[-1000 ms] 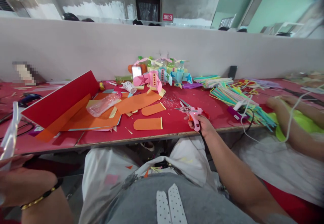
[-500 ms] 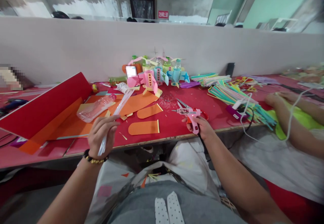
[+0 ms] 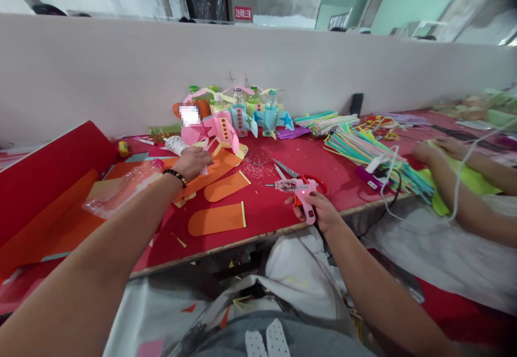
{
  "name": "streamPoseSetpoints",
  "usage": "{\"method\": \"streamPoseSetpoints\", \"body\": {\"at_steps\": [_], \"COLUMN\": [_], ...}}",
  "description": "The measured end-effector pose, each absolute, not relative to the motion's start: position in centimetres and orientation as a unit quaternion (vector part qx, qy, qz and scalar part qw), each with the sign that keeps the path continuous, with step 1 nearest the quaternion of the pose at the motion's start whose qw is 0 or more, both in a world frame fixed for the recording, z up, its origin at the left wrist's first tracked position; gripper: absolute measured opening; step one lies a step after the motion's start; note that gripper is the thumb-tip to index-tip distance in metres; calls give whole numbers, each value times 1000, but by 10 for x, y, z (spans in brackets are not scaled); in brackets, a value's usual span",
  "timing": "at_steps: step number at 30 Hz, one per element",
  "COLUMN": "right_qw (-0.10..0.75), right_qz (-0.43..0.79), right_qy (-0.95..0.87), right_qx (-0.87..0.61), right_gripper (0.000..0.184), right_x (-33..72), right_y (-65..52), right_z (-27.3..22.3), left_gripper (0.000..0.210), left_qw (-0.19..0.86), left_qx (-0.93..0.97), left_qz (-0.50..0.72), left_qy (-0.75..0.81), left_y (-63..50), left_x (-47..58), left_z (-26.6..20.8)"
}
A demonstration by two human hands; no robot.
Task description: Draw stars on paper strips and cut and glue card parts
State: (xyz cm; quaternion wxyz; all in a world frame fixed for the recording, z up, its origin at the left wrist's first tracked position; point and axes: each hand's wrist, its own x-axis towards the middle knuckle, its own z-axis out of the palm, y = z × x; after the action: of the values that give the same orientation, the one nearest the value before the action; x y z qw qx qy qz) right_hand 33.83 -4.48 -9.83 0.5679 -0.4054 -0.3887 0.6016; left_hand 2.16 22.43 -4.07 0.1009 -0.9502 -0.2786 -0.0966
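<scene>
My left hand (image 3: pixel 196 163) reaches over the orange paper, its fingers closed around clear glue sticks (image 3: pixel 205 170), mostly hidden by the hand. A white patterned cone-like piece (image 3: pixel 175 145) lies just behind that hand. My right hand (image 3: pixel 319 211) grips a pink glue gun (image 3: pixel 302 190) above the table edge, nozzle pointing left. Scissors (image 3: pixel 288 169) with red handles lie partly behind the gun. Two orange rounded paper pieces (image 3: pixel 218 219), each with a pale strip along one end, lie between my hands. A clear plastic bottle (image 3: pixel 125 187) rests on its side beside my left forearm.
Several bottle rockets (image 3: pixel 224 125) with paper fins stand against the white partition (image 3: pixel 133 71). Bundled coloured strips (image 3: pixel 359 144) and a purple power block (image 3: pixel 369 178) are to the right. A co-worker's arms (image 3: pixel 456 184) rest over yellow-green material. A red board (image 3: pixel 60 158) stands at left.
My left hand has moved forward and right with the glue sticks, from the table's front edge to the orange paper. My right hand still holds the glue gun. The view has shifted slightly.
</scene>
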Motion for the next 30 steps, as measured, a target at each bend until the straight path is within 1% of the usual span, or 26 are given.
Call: {"method": "streamPoseSetpoints", "body": {"at_steps": [3, 8, 15, 20, 25, 30], "right_qw": [569, 569, 567, 567, 571, 571], "right_qz": [604, 607, 611, 616, 618, 617], "right_qy": [-382, -379, -376, -372, -365, -366], "right_qx": [-406, -404, -404, -402, -398, -400], "right_gripper": [35, 35, 36, 37, 37, 38], "right_x": [338, 340, 342, 340, 339, 340], "right_y": [-44, -44, -43, -43, -43, -43], "right_z": [-98, -100, -102, -100, -98, -99], "left_gripper": [16, 23, 33, 28, 42, 29], "left_qw": [100, 116, 134, 131, 102, 65], "left_qx": [-955, -943, -931, -922, -923, -923], "left_qz": [-34, 8, 11, 9, 1, -12], "left_qy": [-276, -311, -340, -365, -372, -378], "left_y": [237, 243, 226, 228, 257, 273], "left_x": [43, 88, 130, 139, 148, 156], "left_z": [-46, -53, -48, -46, -45, -44]}}
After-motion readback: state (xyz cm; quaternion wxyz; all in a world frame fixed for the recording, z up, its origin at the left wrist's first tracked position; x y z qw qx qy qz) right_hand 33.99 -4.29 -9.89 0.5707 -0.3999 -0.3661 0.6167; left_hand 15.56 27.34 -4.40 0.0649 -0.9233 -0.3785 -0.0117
